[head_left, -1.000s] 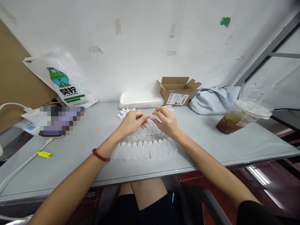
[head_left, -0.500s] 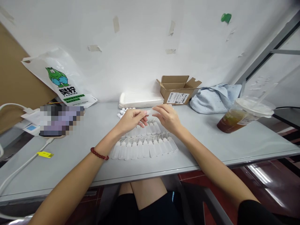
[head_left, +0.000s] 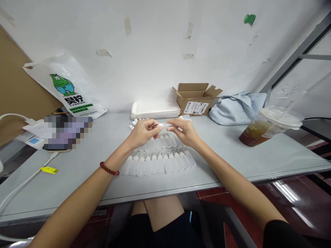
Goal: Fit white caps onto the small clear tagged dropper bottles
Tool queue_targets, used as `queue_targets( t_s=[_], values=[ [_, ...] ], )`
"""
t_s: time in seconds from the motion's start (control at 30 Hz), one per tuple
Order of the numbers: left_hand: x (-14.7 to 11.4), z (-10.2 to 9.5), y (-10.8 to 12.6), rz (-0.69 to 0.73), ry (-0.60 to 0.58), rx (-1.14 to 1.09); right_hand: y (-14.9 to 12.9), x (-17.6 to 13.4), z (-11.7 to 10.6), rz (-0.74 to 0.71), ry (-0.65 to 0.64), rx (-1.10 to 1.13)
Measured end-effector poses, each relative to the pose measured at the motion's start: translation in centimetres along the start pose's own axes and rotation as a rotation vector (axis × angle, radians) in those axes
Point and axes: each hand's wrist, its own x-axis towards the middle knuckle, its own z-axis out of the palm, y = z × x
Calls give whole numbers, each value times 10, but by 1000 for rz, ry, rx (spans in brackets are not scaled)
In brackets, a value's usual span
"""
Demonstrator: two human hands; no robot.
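White bag (head_left: 66, 86) near the tabletop's (head_left: 227, 158) back left corner: I read FANNING in Latin letters under two large black Chinese characters; the green strips below are too small for me. Cardboard box (head_left: 199, 94) at the back edge, right of centre; its white label (head_left: 196, 107) won't resolve from here, nor will the print on the drink cup (head_left: 254, 132) toward the right edge.

Left hand (head_left: 144, 132): thumb and forefinger pinch one end of a small translucent bottle (head_left: 167, 125), other fingers curled. Right hand (head_left: 184, 131): palm down, fingers pinching the other end. Bottle held roughly level above the tabletop, nearer its back edge. Both forearms slant inward over the front edge. Rows of similar bottles (head_left: 159, 163) lie between hands and front edge.
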Motion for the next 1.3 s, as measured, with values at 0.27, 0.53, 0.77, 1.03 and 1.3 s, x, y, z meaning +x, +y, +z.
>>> queue_targets(
  t_s=[0.27, 0.53, 0.77, 1.03, 1.3],
  values=[
    [0, -2, 1, 65, 16, 203, 4, 3, -4, 103, -15, 88],
    [2, 0, 0, -58, -99, 44, 4, 1, 1, 45, 84, 66],
    [-2, 1, 3, 94, -22, 247, -2, 1, -2, 208, -18, 213],
    [-3, 4, -2, 477, 47, 635, -6, 3, -8, 458, -136, 480],
    [-1, 0, -1, 235, -29, 465, -6, 5, -7, 475, -128, 485]
  ],
)
